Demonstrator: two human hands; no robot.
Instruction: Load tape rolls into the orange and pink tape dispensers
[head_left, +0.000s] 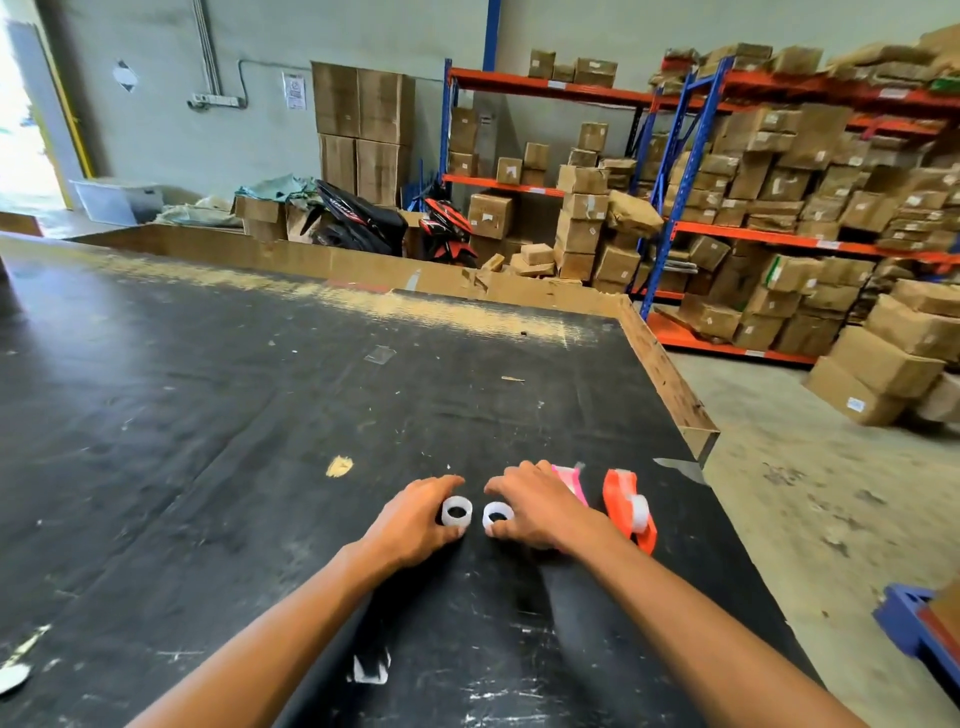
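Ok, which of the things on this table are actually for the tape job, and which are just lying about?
For the job:
- left tape roll, at the left hand
- right tape roll, at the right hand
- pink dispenser, partly behind that hand
- orange dispenser, a roll already in it

Lying about:
- clear plastic scrap
- white scrap
- cardboard boxes on the floor

Both bare forearms reach forward, converging toward twelve o'clock. The left hand (415, 525) and right hand (540, 506) lie palm-down, fingers loosely curled, near each other.
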